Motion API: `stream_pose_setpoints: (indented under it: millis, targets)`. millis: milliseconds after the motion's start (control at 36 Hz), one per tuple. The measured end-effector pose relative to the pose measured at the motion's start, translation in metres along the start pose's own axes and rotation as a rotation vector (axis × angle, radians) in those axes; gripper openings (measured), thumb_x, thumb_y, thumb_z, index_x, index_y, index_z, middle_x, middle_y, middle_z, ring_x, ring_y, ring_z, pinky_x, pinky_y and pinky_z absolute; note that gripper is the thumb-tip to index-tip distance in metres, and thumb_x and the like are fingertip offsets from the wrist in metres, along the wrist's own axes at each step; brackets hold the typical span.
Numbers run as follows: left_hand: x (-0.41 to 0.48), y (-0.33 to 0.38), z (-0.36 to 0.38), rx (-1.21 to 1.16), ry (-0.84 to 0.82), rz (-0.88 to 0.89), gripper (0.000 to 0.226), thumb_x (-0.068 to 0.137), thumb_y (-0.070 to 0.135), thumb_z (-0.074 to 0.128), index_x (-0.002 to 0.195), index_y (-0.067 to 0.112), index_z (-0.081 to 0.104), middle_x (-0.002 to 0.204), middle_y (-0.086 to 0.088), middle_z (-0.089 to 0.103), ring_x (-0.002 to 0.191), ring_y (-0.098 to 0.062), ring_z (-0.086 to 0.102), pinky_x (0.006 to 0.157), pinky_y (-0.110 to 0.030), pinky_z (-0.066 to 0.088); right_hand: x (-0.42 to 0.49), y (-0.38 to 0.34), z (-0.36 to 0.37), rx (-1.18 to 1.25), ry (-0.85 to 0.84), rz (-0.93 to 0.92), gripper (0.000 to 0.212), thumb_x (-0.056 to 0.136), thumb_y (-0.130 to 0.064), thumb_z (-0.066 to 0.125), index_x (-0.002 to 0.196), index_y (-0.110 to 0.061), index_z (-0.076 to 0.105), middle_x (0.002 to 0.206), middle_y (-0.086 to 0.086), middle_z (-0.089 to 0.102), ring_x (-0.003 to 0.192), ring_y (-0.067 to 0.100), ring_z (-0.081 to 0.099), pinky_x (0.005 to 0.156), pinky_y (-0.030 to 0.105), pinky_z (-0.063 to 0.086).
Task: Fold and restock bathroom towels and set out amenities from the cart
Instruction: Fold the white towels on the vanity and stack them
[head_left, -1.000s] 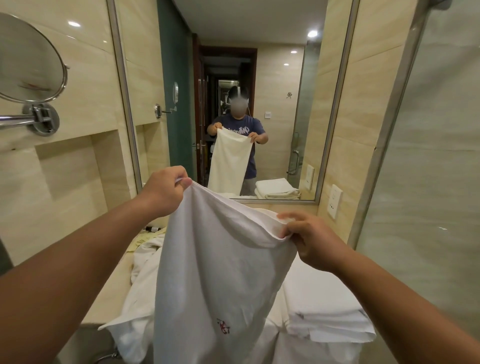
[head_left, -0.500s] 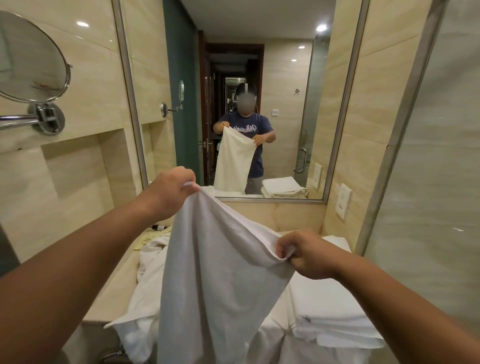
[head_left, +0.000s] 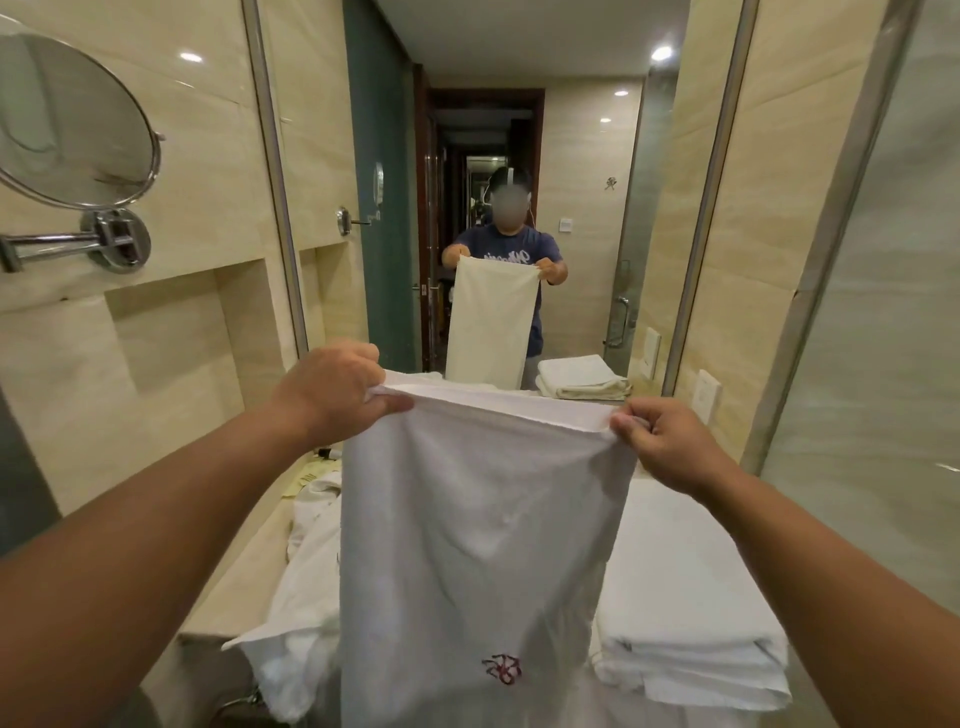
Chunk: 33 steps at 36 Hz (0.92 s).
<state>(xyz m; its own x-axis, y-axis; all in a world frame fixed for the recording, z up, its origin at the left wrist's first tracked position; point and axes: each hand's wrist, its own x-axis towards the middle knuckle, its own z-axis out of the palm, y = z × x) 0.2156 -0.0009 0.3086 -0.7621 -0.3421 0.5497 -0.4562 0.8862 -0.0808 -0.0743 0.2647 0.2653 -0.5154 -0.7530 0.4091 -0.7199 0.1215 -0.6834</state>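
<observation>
One white towel (head_left: 478, 519) hangs flat in the middle of the frame, held up by its top hem. Two hands grip it. The left hand (head_left: 332, 395) pinches the upper left corner between thumb and curled fingers, and the right hand (head_left: 670, 447) pinches the upper right corner the same way, so the hem runs taut and nearly level between them. One red embroidered mark (head_left: 501, 669) shows near the towel's lower edge.

Behind the hanging towel, at the lower right, lies one stack of folded white towels (head_left: 691, 623); how many it holds cannot be told. At the lower left lies one crumpled heap of white cloth (head_left: 306, 571), draped over the front edge of the beige worktop (head_left: 244, 571).

There are two mirrors: one round swing-arm mirror (head_left: 67, 119) at the upper left and one large wall mirror (head_left: 519, 156) across the upper middle, which reflects the person holding up the towel. One white wall socket (head_left: 706, 395) sits at the right, just beside the wall mirror's frame.
</observation>
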Motion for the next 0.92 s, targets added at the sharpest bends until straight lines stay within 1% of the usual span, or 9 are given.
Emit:
stream_pose_setpoints:
  millis: [139, 250, 306, 389, 472, 583, 694, 778, 917]
  targets:
    - [0.003, -0.001, -0.003, 0.210, 0.164, 0.056, 0.072, 0.086, 0.086, 0.033, 0.054, 0.026, 0.055, 0.060, 0.012, 0.050, 0.062, -0.012, 0.046, 0.067, -0.033, 0.040, 0.012, -0.011, -0.009, 0.115, 0.117, 0.007, 0.026, 0.101, -0.016, 0.063, 0.076, -0.009, 0.067, 0.071, 0.000, 0.059, 0.071, 0.015, 0.050, 0.067, 0.033, 0.042]
    - [0.009, -0.002, -0.006, 0.122, 0.230, -0.042, 0.068, 0.079, 0.086, 0.054, 0.059, 0.021, 0.047, 0.051, 0.007, 0.044, 0.046, -0.018, 0.044, 0.065, -0.034, 0.038, 0.017, -0.024, -0.020, 0.196, 0.076, -0.017, 0.012, 0.091, -0.015, 0.077, 0.079, -0.015, 0.076, 0.079, -0.002, 0.073, 0.079, 0.015, 0.064, 0.075, 0.032, 0.054]
    - [0.010, 0.002, -0.005, 0.065, 0.256, -0.089, 0.059, 0.074, 0.077, 0.069, 0.073, 0.020, 0.053, 0.057, 0.003, 0.053, 0.051, -0.022, 0.049, 0.064, -0.034, 0.043, 0.020, -0.027, -0.025, 0.132, 0.039, -0.014, 0.009, 0.087, -0.011, 0.079, 0.080, -0.014, 0.078, 0.083, -0.005, 0.075, 0.084, 0.015, 0.067, 0.078, 0.031, 0.056]
    - [0.014, 0.014, -0.003, 0.083, 0.162, -0.150, 0.062, 0.078, 0.064, 0.078, 0.120, 0.020, 0.063, 0.082, -0.003, 0.067, 0.074, -0.026, 0.059, 0.079, -0.040, 0.048, 0.025, -0.024, -0.028, 0.000, 0.046, -0.043, 0.016, 0.087, -0.004, 0.079, 0.079, -0.017, 0.075, 0.089, -0.005, 0.073, 0.088, 0.016, 0.066, 0.076, 0.030, 0.051]
    - [0.025, 0.024, -0.008, 0.243, 0.017, -0.163, 0.045, 0.088, 0.065, 0.066, 0.096, 0.021, 0.070, 0.082, 0.005, 0.063, 0.078, -0.019, 0.057, 0.080, -0.037, 0.044, 0.026, -0.016, -0.027, -0.148, 0.101, -0.097, 0.032, 0.084, 0.008, 0.075, 0.074, -0.021, 0.067, 0.091, -0.003, 0.062, 0.087, 0.021, 0.057, 0.076, 0.029, 0.048]
    - [0.033, 0.036, -0.012, 0.292, -0.053, -0.219, 0.049, 0.091, 0.068, 0.059, 0.079, 0.021, 0.065, 0.077, 0.003, 0.060, 0.076, -0.018, 0.056, 0.078, -0.037, 0.044, 0.025, -0.006, -0.018, -0.173, 0.240, -0.113, 0.042, 0.079, 0.017, 0.064, 0.071, -0.024, 0.059, 0.087, 0.000, 0.055, 0.084, 0.025, 0.052, 0.069, 0.021, 0.040]
    - [0.034, 0.040, -0.009, 0.077, 0.009, -0.320, 0.047, 0.094, 0.063, 0.059, 0.075, 0.019, 0.058, 0.080, 0.002, 0.053, 0.076, -0.019, 0.054, 0.073, -0.037, 0.045, 0.029, -0.009, -0.013, 0.162, 0.305, 0.128, 0.026, 0.094, 0.004, 0.063, 0.100, -0.021, 0.059, 0.104, 0.005, 0.062, 0.095, 0.026, 0.062, 0.081, 0.037, 0.055]
    - [0.033, 0.045, -0.003, -0.206, 0.130, -0.425, 0.031, 0.095, 0.051, 0.065, 0.086, 0.021, 0.059, 0.101, 0.000, 0.046, 0.086, -0.019, 0.050, 0.074, -0.033, 0.044, 0.032, -0.010, -0.017, 0.579, 0.155, 0.360, 0.056, 0.096, 0.009, 0.060, 0.143, -0.020, 0.049, 0.116, 0.012, 0.064, 0.110, 0.028, 0.066, 0.099, 0.046, 0.057]
    - [0.034, 0.049, 0.007, -0.625, 0.190, -0.655, 0.029, 0.102, 0.040, 0.060, 0.095, 0.013, 0.064, 0.086, -0.001, 0.058, 0.083, -0.023, 0.056, 0.061, -0.029, 0.040, 0.029, -0.004, -0.017, 0.879, -0.111, 0.550, 0.046, 0.098, 0.011, 0.055, 0.137, -0.013, 0.058, 0.131, 0.017, 0.063, 0.108, 0.034, 0.069, 0.075, 0.042, 0.064]
